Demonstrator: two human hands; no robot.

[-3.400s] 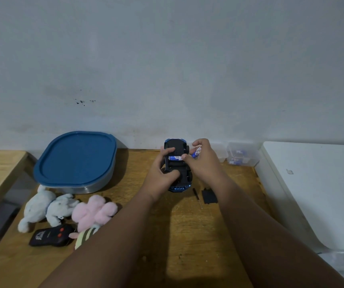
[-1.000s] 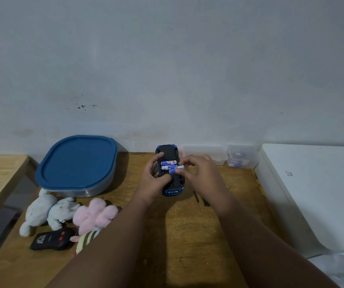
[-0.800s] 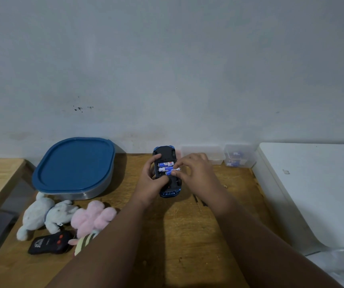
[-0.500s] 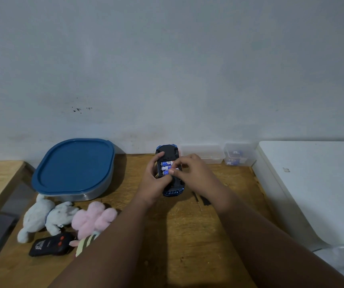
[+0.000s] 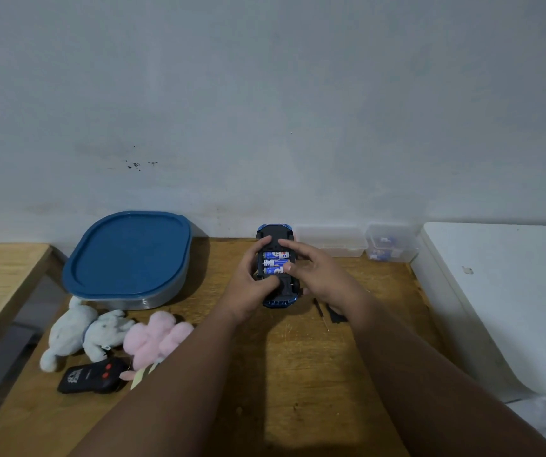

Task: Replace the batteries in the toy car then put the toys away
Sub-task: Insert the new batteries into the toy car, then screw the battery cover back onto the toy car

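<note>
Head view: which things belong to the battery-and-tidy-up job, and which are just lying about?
Job: toy car, held by left hand; batteries under right hand; black cover; thin tool; white plush; pink plush; remote; blue-lidded tub; clear box of batteries.
Lying about: empty-looking clear box; white unit.

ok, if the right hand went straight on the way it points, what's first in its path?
The car: the right hand points left across its upturned underside, fingertips on the batteries. Beyond, probably the left hand gripping the far side; depth unclear.
</note>
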